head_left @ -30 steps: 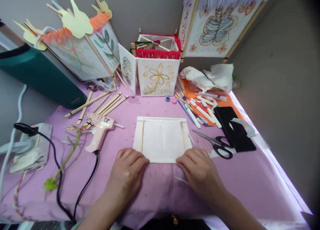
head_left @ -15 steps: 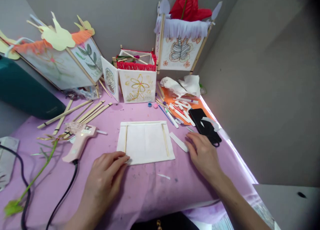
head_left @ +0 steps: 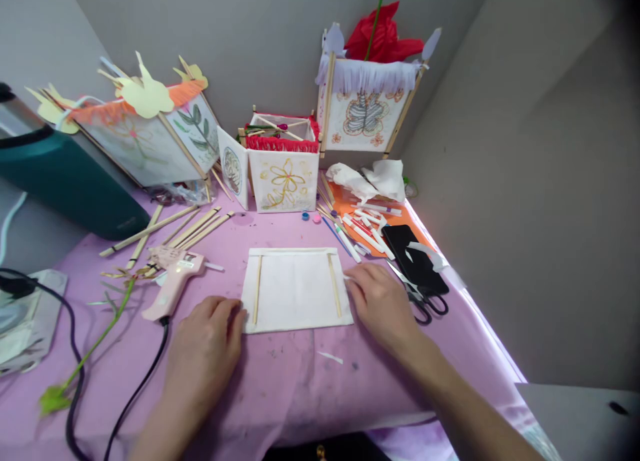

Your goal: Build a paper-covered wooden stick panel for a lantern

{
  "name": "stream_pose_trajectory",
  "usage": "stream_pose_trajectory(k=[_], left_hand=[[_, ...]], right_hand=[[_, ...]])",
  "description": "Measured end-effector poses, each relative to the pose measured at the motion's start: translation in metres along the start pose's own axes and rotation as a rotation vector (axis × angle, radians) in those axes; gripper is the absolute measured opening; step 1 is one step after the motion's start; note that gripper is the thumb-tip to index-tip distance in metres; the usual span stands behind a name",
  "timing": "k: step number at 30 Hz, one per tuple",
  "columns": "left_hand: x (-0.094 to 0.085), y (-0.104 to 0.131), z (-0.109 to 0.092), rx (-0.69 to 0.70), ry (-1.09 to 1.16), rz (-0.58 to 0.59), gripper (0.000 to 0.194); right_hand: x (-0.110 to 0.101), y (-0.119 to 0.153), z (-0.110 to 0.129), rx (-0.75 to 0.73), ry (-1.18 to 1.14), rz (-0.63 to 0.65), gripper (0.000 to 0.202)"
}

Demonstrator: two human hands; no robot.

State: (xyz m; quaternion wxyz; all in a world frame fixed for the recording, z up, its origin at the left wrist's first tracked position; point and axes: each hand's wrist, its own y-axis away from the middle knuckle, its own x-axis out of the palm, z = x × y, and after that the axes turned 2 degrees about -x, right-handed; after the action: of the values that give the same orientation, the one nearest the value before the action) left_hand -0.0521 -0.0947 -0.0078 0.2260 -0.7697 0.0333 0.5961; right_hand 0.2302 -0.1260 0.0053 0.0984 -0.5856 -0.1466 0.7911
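Note:
A white rectangular panel (head_left: pixel 295 291) lies flat on the table before me, with a thin wooden stick along its left side and another along its right. At the left edge of the panel is my left hand (head_left: pixel 204 344), fingers curled and thumb and fingertips closed on the edge. My right hand (head_left: pixel 383 307) rests by the right edge, its fingers closed together over a white paper strip (head_left: pixel 347 277); only the tip of that strip shows. Scissors (head_left: pixel 411 289) with black handles lie just right of this hand, against a black phone (head_left: pixel 413 257).
A pink glue gun (head_left: pixel 175 281) lies left, its black cord trailing forward. Behind it are wooden sticks (head_left: pixel 190 227) and a teal bottle (head_left: pixel 75 181). Decorated lanterns (head_left: pixel 285 181) stand at the back. Several markers (head_left: pixel 367 231) lie on orange paper. A paper scrap (head_left: pixel 330 357) sits in front.
My right hand has moved left onto the paper strip, uncovering the scissors. My left hand has slid from the panel's lower left corner to its left edge. The view has shifted slightly.

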Motion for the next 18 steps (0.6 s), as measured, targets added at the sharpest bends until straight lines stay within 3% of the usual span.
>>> stream_pose_trajectory(k=[4, 8, 12, 18], left_hand=[[-0.006, -0.012, -0.012, -0.092, -0.157, 0.084, 0.018], [-0.005, -0.013, -0.018, -0.059, -0.249, 0.066, 0.019], [-0.006, -0.014, -0.019, -0.042, -0.269, 0.052, 0.018], [-0.035, -0.048, -0.018, -0.307, -0.151, 0.237, 0.018]], right_hand=[[0.013, -0.047, -0.001, 0.032, 0.125, 0.128, 0.023], [0.031, -0.075, -0.002, 0.047, 0.129, 0.186, 0.021], [0.027, -0.080, 0.000, 0.080, 0.116, 0.223, 0.021], [0.001, -0.066, 0.002, 0.135, 0.079, 0.304, 0.024]])
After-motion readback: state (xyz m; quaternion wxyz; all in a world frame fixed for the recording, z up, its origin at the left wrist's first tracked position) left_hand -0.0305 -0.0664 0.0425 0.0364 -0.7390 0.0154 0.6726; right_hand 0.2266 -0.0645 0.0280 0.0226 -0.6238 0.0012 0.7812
